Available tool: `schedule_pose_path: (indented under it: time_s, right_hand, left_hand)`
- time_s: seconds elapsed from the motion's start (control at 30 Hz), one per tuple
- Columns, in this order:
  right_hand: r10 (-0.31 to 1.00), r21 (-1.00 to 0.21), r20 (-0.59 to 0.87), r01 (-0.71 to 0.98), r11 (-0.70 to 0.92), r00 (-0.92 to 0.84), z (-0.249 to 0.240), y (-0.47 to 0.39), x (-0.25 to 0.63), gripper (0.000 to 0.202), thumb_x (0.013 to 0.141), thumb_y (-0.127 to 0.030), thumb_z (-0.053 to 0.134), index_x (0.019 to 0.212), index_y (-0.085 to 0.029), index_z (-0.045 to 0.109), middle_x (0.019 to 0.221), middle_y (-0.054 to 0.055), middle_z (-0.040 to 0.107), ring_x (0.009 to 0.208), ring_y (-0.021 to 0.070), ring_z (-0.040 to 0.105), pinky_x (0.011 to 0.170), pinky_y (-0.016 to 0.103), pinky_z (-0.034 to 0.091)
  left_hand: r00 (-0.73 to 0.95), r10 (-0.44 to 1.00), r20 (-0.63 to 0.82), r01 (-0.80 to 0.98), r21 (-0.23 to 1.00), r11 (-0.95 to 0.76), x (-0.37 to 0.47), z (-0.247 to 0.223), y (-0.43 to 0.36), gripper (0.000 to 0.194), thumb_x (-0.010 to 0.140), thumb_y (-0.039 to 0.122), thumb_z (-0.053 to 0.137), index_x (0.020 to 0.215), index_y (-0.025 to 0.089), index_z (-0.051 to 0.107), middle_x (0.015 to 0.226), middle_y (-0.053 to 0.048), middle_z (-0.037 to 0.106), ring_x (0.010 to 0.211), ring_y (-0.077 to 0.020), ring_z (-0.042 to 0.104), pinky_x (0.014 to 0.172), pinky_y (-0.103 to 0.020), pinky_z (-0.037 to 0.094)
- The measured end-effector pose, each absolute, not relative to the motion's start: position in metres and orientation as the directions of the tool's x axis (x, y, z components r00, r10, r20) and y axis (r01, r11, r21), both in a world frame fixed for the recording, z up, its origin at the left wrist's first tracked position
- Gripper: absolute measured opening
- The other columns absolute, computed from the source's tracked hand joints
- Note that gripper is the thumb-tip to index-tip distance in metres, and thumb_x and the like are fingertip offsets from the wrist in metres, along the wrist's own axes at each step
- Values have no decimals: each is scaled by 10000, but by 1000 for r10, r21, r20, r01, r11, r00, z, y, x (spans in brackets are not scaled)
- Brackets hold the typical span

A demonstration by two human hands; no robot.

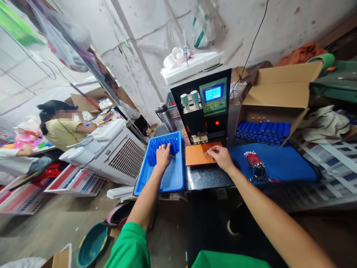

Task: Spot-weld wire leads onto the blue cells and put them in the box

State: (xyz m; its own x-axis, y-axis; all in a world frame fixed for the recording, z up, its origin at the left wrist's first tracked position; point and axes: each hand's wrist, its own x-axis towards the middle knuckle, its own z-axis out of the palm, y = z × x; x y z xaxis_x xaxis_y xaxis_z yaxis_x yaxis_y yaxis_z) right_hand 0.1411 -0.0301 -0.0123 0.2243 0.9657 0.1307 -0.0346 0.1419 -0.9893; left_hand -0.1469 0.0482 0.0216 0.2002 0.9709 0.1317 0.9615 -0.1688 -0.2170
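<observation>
My left hand reaches into a blue plastic tray, its fingers bent down over the blue cylindrical battery cells standing there. The fingertips are partly hidden among the cells, and they seem closed on one. Over an orange board, my right hand pinches a thin wire lead with a small metal tip, hard to make out. Just above that board is the electrode head of a black spot welder with a lit blue screen. Red and black wire leads lie bunched on a blue mat to the right.
An open cardboard box with rows of blue cells stands at the back right. A steel flask is behind the tray. An air cooler stands left, with a person in yellow beyond it. A green basin sits on the floor.
</observation>
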Motion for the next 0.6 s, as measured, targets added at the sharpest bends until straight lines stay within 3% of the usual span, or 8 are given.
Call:
schedule_pose_path:
  time_s: [0.1,0.17,0.4,0.5,0.6]
  right_hand:
    - [968,-990,124,-36,135,219,-16,-30,143,359,660,-530,719,693,-183,632,637,36,640,577,172,560,560,300,446]
    - [967,-990,128,-36,139,223,-16,-30,143,363,661,-534,722,694,-184,634,632,35,638,576,170,556,552,295,441]
    - [971,-985,93,-124,123,221,-11,-30,145,359,633,-519,751,672,-184,628,559,5,597,519,150,533,518,284,440]
    - [974,-972,45,-216,94,224,-9,-29,147,340,618,-493,756,669,-183,628,531,-7,579,499,140,523,497,271,434]
    - [969,-956,13,-282,85,248,-8,-25,148,310,602,-463,746,661,-178,639,527,-10,575,489,127,511,484,257,414]
  left_hand:
    - [217,966,137,958,-218,-184,-146,16,51,579,809,235,666,1348,189,459,1290,-167,522,1155,-334,498,942,-431,415]
    - [217,962,163,969,-155,-192,-146,13,51,495,807,207,655,1274,177,493,1257,-164,531,1137,-320,509,944,-415,414]
    - [119,968,222,915,354,-193,-144,12,39,235,794,135,606,1014,192,548,1015,-83,618,914,-215,596,825,-321,459]
    - [41,946,321,797,561,-224,-134,23,29,205,765,199,662,947,186,569,872,-28,630,779,-167,590,769,-293,468]
    - [-19,913,408,605,732,-314,-111,34,19,282,760,310,697,994,177,611,882,-20,652,731,-137,591,732,-273,483]
